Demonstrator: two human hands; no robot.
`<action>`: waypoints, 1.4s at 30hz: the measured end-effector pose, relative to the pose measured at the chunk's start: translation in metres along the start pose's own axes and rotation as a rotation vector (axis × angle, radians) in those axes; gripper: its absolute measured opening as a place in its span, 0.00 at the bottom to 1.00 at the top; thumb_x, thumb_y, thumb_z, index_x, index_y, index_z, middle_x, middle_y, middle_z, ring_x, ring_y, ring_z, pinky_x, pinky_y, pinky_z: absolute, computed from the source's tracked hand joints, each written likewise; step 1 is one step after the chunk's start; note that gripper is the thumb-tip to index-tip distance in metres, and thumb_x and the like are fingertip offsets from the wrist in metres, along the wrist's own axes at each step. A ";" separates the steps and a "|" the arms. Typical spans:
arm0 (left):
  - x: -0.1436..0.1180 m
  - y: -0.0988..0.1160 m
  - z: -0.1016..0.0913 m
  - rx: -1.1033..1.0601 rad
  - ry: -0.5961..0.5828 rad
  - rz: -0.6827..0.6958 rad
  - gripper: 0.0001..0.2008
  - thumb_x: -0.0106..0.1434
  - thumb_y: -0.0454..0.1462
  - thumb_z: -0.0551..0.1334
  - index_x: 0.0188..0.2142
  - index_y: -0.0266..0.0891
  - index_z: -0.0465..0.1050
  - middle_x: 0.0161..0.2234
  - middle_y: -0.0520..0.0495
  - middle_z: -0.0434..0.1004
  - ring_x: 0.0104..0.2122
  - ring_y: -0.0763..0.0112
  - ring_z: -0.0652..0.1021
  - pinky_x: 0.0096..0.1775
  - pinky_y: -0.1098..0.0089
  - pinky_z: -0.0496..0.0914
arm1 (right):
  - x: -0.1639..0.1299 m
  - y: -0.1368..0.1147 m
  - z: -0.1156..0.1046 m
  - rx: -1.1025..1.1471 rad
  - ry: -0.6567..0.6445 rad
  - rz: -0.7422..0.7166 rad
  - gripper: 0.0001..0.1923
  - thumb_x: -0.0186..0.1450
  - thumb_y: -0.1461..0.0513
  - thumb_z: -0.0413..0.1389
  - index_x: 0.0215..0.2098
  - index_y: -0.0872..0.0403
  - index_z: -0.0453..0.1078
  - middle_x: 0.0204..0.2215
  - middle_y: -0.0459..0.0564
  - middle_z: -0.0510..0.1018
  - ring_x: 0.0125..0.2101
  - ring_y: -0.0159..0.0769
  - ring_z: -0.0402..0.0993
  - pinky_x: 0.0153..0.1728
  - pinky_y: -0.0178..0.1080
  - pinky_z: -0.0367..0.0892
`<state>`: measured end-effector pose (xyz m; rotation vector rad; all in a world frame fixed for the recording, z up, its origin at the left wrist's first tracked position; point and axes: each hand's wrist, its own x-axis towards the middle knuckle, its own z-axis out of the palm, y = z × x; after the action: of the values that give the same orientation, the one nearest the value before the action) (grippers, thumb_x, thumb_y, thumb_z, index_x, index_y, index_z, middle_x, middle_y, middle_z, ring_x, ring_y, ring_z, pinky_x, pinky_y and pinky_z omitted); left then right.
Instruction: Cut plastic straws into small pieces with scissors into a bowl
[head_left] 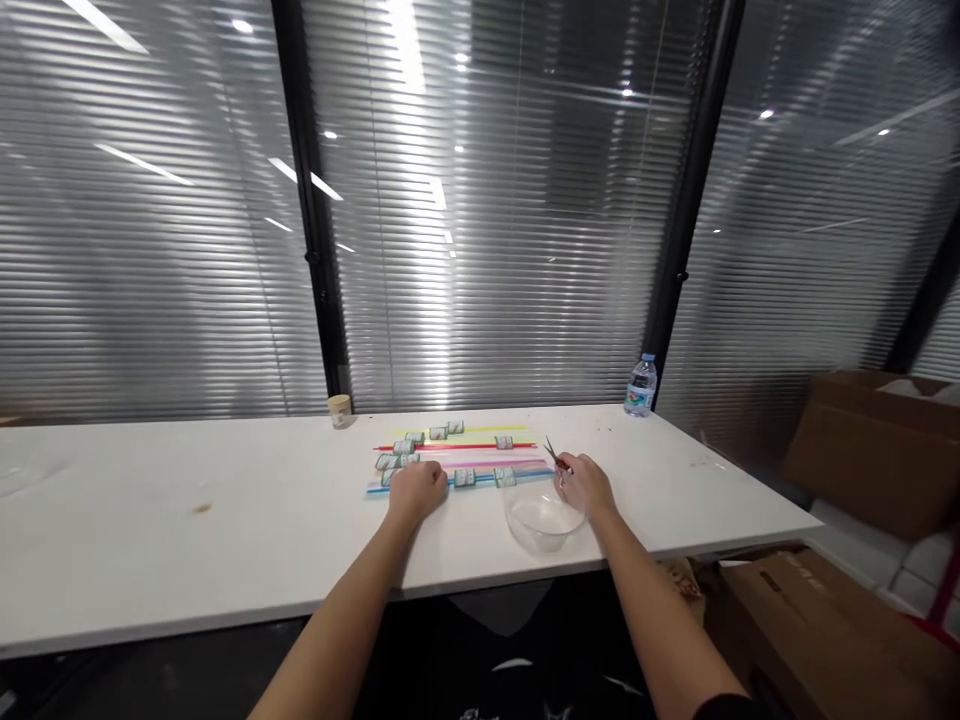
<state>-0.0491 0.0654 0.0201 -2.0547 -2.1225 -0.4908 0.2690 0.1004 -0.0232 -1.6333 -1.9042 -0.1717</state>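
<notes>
My right hand (586,484) grips a small pair of scissors (553,452), its blades pointing up and away to the left. Just below that hand is a clear plastic bowl (546,543). My left hand (418,490) is closed like a fist over a blue stick-like strip (486,478), which passes beneath it; whether the fingers hold anything is hidden. Beyond lie long thin strips in pink (517,463), red (457,447) and yellow (495,429). Several green-and-white printed labels (465,478) sit on or across these strips.
The white table (262,530) runs along a blind-covered glass wall. A small paper cup (340,411) stands at its back edge, and a water bottle (640,385) at the back right. Cardboard boxes (870,470) are beyond the right edge. A brown stain (202,508) marks the left side.
</notes>
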 end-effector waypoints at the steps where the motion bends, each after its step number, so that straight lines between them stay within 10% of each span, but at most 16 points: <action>1: 0.001 -0.001 0.000 -0.005 0.000 -0.003 0.17 0.63 0.40 0.51 0.31 0.40 0.77 0.32 0.41 0.80 0.36 0.58 0.78 0.33 0.66 0.62 | 0.000 0.000 0.001 0.006 0.004 0.002 0.09 0.58 0.64 0.57 0.37 0.51 0.73 0.28 0.49 0.70 0.28 0.33 0.64 0.27 0.33 0.50; 16: -0.002 -0.004 -0.005 -0.167 0.084 0.295 0.14 0.60 0.49 0.57 0.29 0.40 0.67 0.33 0.46 0.75 0.36 0.63 0.74 0.36 0.67 0.61 | 0.004 -0.004 0.005 0.085 0.022 0.067 0.05 0.57 0.66 0.56 0.33 0.52 0.71 0.27 0.48 0.69 0.26 0.32 0.62 0.25 0.33 0.47; 42: 0.008 -0.009 0.001 -0.189 0.031 0.373 0.15 0.64 0.47 0.53 0.28 0.41 0.67 0.32 0.47 0.75 0.34 0.65 0.74 0.36 0.69 0.62 | 0.010 -0.006 0.002 0.011 -0.030 0.061 0.06 0.60 0.63 0.56 0.36 0.51 0.72 0.29 0.49 0.70 0.27 0.33 0.64 0.25 0.33 0.46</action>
<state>-0.0586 0.0736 0.0205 -2.4523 -1.6705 -0.6791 0.2620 0.1080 -0.0177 -1.6939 -1.8716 -0.1119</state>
